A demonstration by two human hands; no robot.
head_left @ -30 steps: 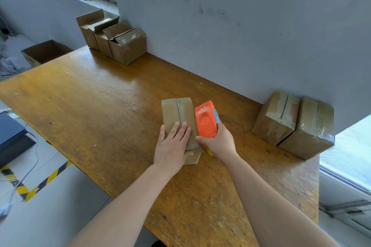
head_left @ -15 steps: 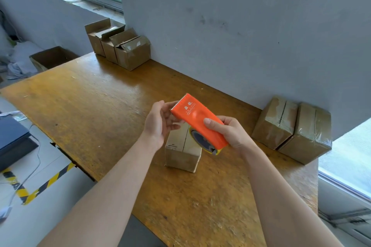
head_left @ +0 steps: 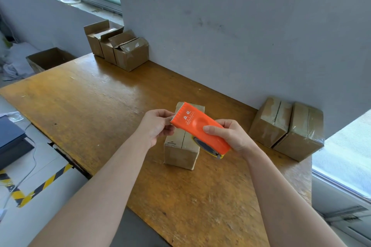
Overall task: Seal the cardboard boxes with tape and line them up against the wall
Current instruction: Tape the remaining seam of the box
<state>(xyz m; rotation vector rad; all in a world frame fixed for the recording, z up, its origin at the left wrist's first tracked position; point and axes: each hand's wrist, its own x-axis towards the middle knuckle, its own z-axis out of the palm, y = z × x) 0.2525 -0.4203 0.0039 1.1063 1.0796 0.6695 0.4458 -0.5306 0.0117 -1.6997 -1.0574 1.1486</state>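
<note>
A small closed cardboard box point(head_left: 181, 149) stands on the wooden table point(head_left: 84, 102), below my hands. My right hand point(head_left: 230, 135) grips an orange tape dispenser point(head_left: 197, 124) held in the air above the box. My left hand point(head_left: 157, 125) pinches at the dispenser's toothed front edge, where the tape end sits. Two taped boxes point(head_left: 287, 126) lie side by side against the grey wall at the right. Several boxes with raised flaps point(head_left: 118, 47) stand against the wall at the far left corner.
An open carton point(head_left: 49, 59) sits on the floor beyond the table's left end. A dark device point(head_left: 12, 140) and yellow-black floor tape point(head_left: 40, 187) lie at the left. A window point(head_left: 341, 166) is low on the right.
Both hands left the box top and lifted the dispenser above it. The left hand came up to the toothed edge. The box stands clear below.
</note>
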